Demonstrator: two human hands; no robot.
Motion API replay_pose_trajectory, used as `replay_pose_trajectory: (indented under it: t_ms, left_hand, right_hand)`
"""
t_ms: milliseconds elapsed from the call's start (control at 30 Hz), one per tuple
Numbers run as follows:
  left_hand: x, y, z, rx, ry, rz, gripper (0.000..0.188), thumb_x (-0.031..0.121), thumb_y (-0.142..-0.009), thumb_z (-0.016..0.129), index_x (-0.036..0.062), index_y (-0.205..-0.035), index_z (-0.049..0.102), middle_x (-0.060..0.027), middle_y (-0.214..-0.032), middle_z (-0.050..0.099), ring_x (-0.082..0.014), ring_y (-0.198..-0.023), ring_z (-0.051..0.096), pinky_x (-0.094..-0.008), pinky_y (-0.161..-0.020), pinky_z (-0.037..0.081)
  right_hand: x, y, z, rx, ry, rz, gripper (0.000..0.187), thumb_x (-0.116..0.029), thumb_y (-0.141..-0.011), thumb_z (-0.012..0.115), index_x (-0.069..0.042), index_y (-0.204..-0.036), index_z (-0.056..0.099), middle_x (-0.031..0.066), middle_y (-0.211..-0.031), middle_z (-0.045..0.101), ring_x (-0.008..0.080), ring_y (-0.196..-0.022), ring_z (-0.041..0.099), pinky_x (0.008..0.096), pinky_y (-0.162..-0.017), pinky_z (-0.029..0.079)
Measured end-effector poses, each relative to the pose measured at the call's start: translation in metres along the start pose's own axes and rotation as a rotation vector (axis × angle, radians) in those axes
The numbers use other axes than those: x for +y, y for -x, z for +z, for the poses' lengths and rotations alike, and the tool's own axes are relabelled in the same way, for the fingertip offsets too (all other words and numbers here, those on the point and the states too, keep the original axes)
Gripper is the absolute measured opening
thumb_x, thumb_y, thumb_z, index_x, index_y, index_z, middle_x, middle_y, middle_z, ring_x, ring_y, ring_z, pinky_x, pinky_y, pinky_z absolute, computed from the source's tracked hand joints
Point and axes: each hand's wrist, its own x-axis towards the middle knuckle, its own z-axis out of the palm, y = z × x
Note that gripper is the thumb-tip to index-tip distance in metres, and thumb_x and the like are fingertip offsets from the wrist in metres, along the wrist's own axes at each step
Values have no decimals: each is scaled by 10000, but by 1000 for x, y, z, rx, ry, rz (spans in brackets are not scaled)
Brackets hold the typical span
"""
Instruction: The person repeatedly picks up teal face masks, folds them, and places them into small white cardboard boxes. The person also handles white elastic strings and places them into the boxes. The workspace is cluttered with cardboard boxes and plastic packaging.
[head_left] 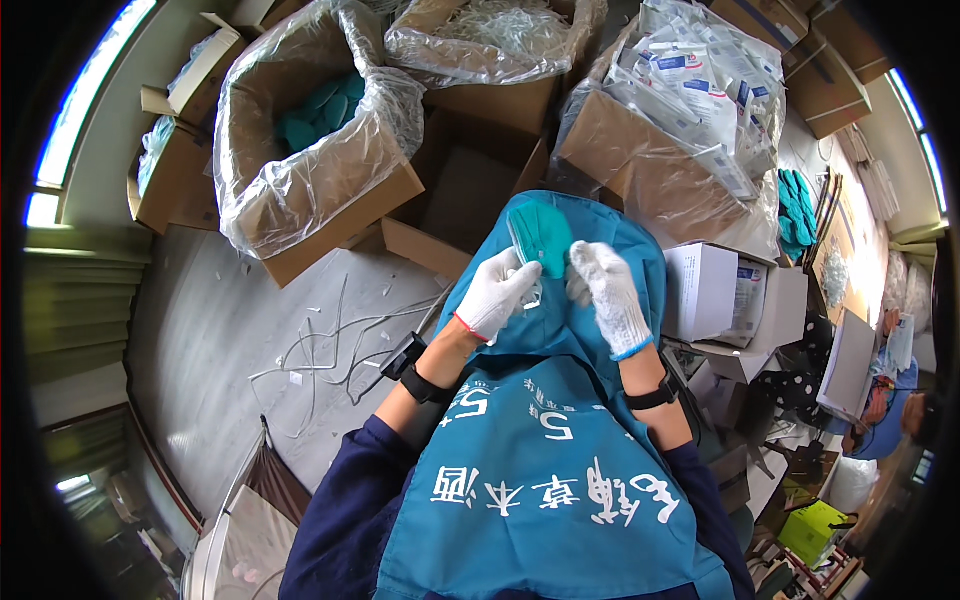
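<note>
**Two gloved hands on a teal folded piece**

The left hand (497, 292) and the right hand (609, 295), both in white knit gloves, meet above the person's blue apron (560, 480). Between them stands one teal folded piece (541, 235), held upright over the lap. The left grip is closed on its lower edge; the right hand's fingers are pinched at something small and pale just beside it, perhaps a clear wrapper, though the view is too poor to be sure.

The piece looks light, thin and soft, likely to flop or crease, so it is best taken at an edge or corner with fingertips.

Three plastic-lined cardboard boxes ring the grey tabletop (220, 330): one with more teal pieces (320, 110), one with white bits (490, 35), one heaped with small white packets (700, 90). One white carton (705, 290) sits right of the hands. Loose white strips (330, 350) lie scattered, too many to count.
</note>
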Motion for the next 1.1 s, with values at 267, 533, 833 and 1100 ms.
replay_pose_trajectory:
  t_ms: [267,533,833,1100]
  left_hand:
    - [0,7,-2,71,297,-65,171,276,-1024,576,108,-993,573,93,-664,432,10,-498,325,-171,-447,239]
    - [-8,5,-2,-30,271,-23,260,332,-1027,563,80,-1076,600,52,-785,543,-8,-595,441,-170,-521,353]
    - [-8,-7,8,321,303,-37,299,245,-919,737,143,-719,539,69,-617,495,-25,-522,462,-200,-474,383]
    - [-54,-91,-81,969,146,125,326,73,-755,689,121,-579,418,37,-556,396,-74,-501,354,-300,-452,303]
  right_hand:
    - [7,12,7,-330,49,468,577,-639,-958,529,-94,-801,630,-19,-656,577,62,-513,506,213,-430,356]
    - [25,7,21,-107,-756,258,343,-453,-974,634,-110,-974,645,-50,-791,602,23,-648,549,169,-564,442]
    - [11,10,47,-35,-194,-7,157,-174,-1009,609,-58,-1082,686,12,-968,666,54,-763,593,214,-625,478]
    - [23,57,56,-78,307,-553,123,-78,-1014,579,-7,-1052,673,2,-771,628,78,-572,542,229,-502,427]
